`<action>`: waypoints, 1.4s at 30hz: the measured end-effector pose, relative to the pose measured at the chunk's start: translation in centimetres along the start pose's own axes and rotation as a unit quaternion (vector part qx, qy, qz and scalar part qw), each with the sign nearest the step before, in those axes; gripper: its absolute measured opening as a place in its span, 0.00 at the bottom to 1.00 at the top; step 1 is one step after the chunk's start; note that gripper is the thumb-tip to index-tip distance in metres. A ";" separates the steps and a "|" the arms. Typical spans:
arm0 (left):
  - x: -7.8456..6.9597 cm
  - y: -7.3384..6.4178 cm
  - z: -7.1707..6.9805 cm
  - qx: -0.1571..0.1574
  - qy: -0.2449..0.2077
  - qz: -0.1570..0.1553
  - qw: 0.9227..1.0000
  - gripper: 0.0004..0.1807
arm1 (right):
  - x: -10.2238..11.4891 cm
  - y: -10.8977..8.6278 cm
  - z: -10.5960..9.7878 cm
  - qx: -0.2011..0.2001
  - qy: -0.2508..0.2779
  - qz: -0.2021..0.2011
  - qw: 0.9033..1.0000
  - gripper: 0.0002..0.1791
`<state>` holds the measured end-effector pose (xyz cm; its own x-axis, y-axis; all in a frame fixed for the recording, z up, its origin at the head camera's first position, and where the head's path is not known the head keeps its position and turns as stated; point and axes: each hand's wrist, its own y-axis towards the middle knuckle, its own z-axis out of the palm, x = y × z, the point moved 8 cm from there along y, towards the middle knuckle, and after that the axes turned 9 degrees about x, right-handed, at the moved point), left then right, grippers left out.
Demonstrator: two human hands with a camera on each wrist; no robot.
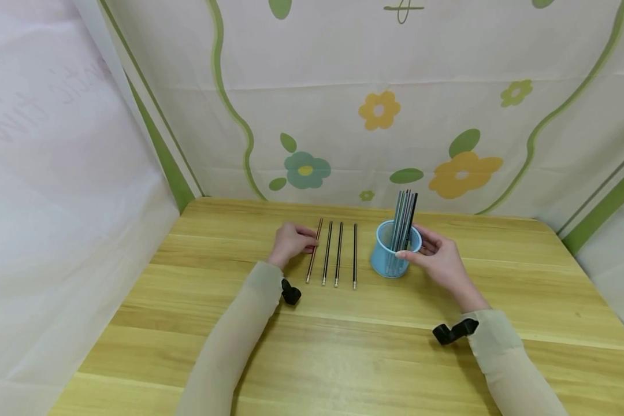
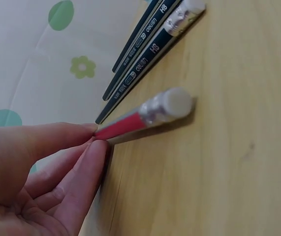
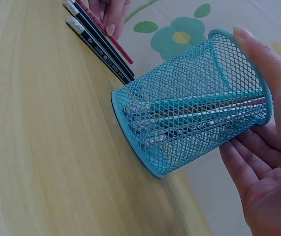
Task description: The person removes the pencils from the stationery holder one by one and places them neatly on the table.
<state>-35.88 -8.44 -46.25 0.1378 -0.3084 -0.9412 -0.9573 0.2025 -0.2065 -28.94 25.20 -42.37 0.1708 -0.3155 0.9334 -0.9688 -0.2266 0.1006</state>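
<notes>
My left hand (image 1: 293,242) pinches a red pencil (image 1: 312,263) between thumb and fingers at the left end of a row on the wooden table. In the left wrist view its white eraser (image 2: 177,102) points toward the camera. Three dark pencils (image 1: 338,254) marked HB lie to its right, roughly parallel, eraser ends toward me. My right hand (image 1: 439,260) grips a light blue mesh pencil cup (image 1: 381,260) near its top, thumb at the rim and fingers round the far side. Several pencils (image 1: 404,216) stand in the cup, leaning right.
The wooden table (image 1: 322,358) runs back to a white cloth (image 1: 333,69) printed with flowers and leaves. Another cloth (image 1: 57,190) hangs along the left side. A black wrist mount (image 1: 291,293) sits on the left sleeve, another (image 1: 455,331) on the right.
</notes>
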 end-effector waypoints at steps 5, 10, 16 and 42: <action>-0.2 0.0 0.1 -0.011 0.019 0.001 1.000 0.11 | -0.1 0.0 -0.1 0.001 -0.003 0.001 1.000 0.44; -0.3 0.0 0.2 -0.016 0.027 0.006 0.999 0.09 | -0.1 0.0 0.0 0.002 -0.001 -0.001 1.000 0.44; -0.3 -0.1 0.2 -0.017 0.032 0.005 0.999 0.09 | 0.0 0.0 0.0 0.002 0.001 -0.003 1.000 0.44; -1.3 -0.7 -1.0 -0.024 -0.022 0.012 0.999 0.14 | 0.1 -0.1 0.1 0.004 0.010 -0.001 1.000 0.44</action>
<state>-35.60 -9.12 -44.60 0.1247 -0.2634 -0.9566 -0.9715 0.1636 -0.1717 -28.83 25.14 -42.34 0.1692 -0.2956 0.9402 -0.9667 -0.2354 0.0999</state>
